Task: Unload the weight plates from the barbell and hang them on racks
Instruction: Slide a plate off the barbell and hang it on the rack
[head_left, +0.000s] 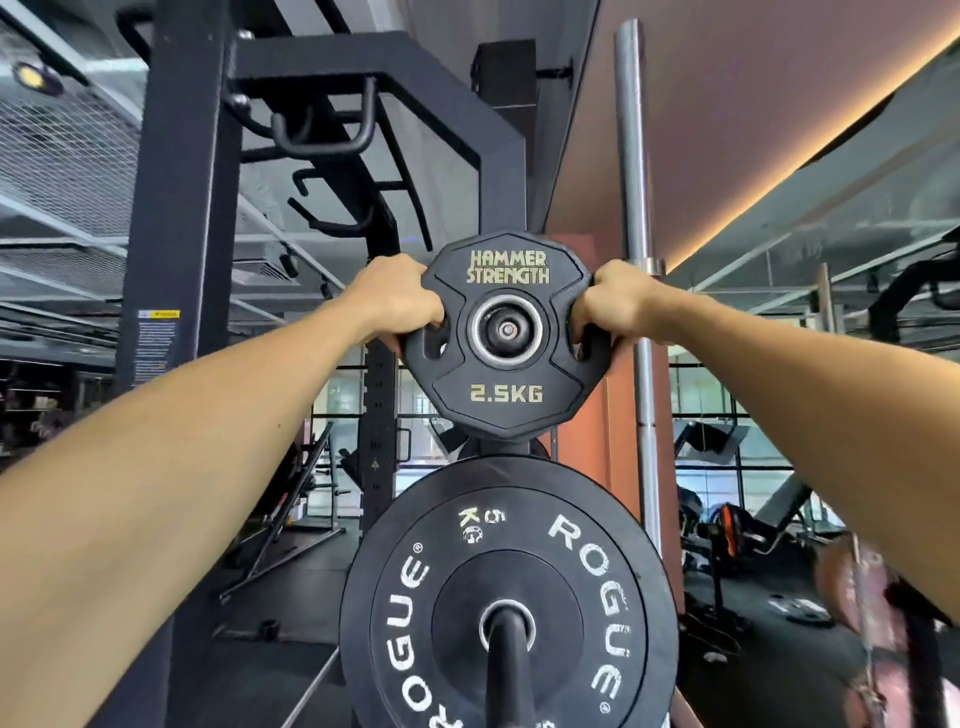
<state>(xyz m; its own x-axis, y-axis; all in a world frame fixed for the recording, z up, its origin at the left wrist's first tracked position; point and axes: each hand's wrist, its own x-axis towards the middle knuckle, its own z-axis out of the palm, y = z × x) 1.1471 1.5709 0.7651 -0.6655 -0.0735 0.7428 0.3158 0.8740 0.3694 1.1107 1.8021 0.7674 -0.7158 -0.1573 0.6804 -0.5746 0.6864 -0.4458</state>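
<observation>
With both hands curled through its side slots, the 2.5 kg plate (506, 332) sits on a rack peg, left hand (397, 306) and right hand (613, 304) gripping it. Just below it hangs a 5 kg plate (509, 613) on another peg. Hanging looks nearly done; the barbell being unloaded isn't clearly identifiable, so what remains is unclear.

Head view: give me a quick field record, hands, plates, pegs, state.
held plate: small black Hammer Strength 2.5KG plate, upright, label facing camera
left hand: left hand grips the plate's left handle slot
right hand: right hand grips the right handle slot
peg: metal storage peg end shows through the plate's centre hole
below: large black Rogue 5 KG bumper plate on its own black peg
behind right: upright silver barbell
</observation>
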